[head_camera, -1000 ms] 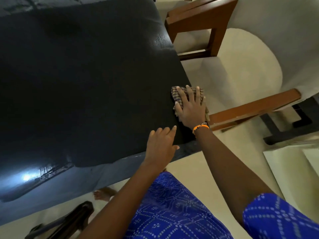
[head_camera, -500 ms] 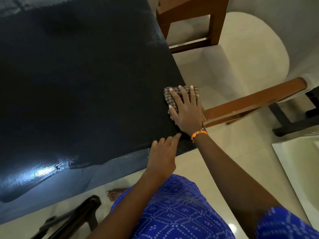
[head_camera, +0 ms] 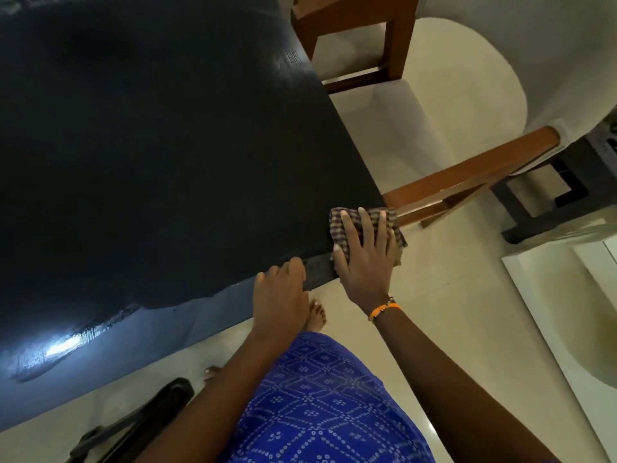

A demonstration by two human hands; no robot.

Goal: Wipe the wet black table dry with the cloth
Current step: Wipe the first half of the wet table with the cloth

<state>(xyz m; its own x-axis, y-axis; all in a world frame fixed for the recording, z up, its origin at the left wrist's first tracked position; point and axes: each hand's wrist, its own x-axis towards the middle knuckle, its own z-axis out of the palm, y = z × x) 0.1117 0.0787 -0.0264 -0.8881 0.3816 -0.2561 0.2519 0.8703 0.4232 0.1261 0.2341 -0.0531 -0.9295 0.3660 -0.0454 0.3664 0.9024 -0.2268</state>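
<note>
1. The right hand (head_camera: 364, 259) lies flat on the cloth (head_camera: 367, 228), fingers spread and pressing, not curled round it. The cloth sits on the near right corner of the table (head_camera: 167, 145), with part of it hanging past the corner over the floor (head_camera: 434, 279). Nothing pins that overhanging part, so I judge a stroke carried further off the corner could let the cloth slide off and drop.

2. The left hand (head_camera: 280, 295) rests on the table's near edge, just left of the cloth, fingers bent over the rim and holding nothing else. It looks like a brace. If that edge is damp, the hand could slip when weight goes onto it.

3. A glossy wet patch (head_camera: 66, 345) shows along the near edge, well left of the cloth, bright with reflected light. The area around the cloth looks matt. The risk is stopping at the corner and leaving that patch, or dragging its water back over dried surface.

4. The cloth is small and bunched. Once soaked it would likely smear rather than lift water, leaving streaks that show plainly on black.

5. Water pushed off the corner would land on the floor beside the bare foot (head_camera: 315, 315) just below the table edge; smooth tile plus drips makes a slip plausible.

6. A wooden chair (head_camera: 467, 182) stands just right of the corner. A wide sweep could knock the hand against it.
</note>
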